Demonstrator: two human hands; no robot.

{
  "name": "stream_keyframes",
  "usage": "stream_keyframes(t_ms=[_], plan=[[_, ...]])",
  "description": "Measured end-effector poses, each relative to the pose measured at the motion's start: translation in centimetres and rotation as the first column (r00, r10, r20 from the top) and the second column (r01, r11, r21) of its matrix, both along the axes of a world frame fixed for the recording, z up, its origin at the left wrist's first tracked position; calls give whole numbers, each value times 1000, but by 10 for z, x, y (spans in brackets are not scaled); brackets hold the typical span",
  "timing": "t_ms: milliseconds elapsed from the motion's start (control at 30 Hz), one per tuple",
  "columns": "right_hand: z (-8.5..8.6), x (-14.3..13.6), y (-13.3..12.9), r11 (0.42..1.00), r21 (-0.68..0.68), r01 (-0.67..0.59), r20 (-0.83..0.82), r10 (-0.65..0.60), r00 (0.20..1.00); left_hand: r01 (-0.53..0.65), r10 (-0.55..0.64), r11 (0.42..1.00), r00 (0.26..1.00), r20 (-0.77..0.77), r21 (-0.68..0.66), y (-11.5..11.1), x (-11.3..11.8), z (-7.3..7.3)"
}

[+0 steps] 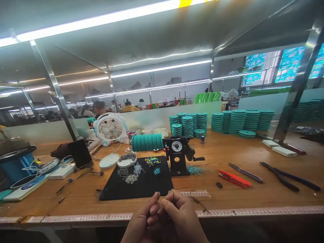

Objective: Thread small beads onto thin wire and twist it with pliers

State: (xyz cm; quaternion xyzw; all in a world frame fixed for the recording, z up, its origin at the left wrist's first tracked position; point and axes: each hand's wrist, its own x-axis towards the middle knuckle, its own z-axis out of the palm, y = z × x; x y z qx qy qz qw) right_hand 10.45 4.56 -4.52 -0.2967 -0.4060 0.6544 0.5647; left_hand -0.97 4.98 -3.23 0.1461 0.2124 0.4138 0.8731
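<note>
My left hand (147,216) and my right hand (180,213) meet at the table's front edge, fingers bent and pinched together. Whatever lies between their fingertips is too small to make out. Just beyond them lies a black mat (141,189). On it sit a pile of coloured beads (153,161), silvery small parts (131,179), clear small pieces (138,168), dark wire-like parts (123,172) and a little teal heap (157,171). A round white dish (127,164) of grey pieces rests at the mat's far edge.
Behind the mat stands a black hand-crank winder (176,163) with a dial, carrying teal spools (147,142). To the right lie red-handled tools (235,179), a craft knife (245,172) and long pliers (286,177). Spool stacks (238,121), a white fan (111,127) and a phone (79,153) stand farther back.
</note>
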Motion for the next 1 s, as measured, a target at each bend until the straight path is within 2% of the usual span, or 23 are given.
stream_keyframes(t_ms=[200,367,600,833,1000], plan=[[-1,0,-2,999,6,52,-14,-52,999,-18,17,1000,1000,-22,-12,-1,0,-1],[-1,0,-3,999,-7,44,-38,-44,998,-18,18,1000,1000,-25,7,-4,2,1],[-5,-2,-3,999,11,47,-41,-46,998,-85,91,995,986,-140,51,-6,1,-1],[-13,-1,-2,994,26,107,-22,-106,994,-67,69,998,990,-120,20,-7,0,-3],[-14,-1,-3,995,38,96,13,-97,995,-91,91,996,990,-106,-1,-7,0,-4]])
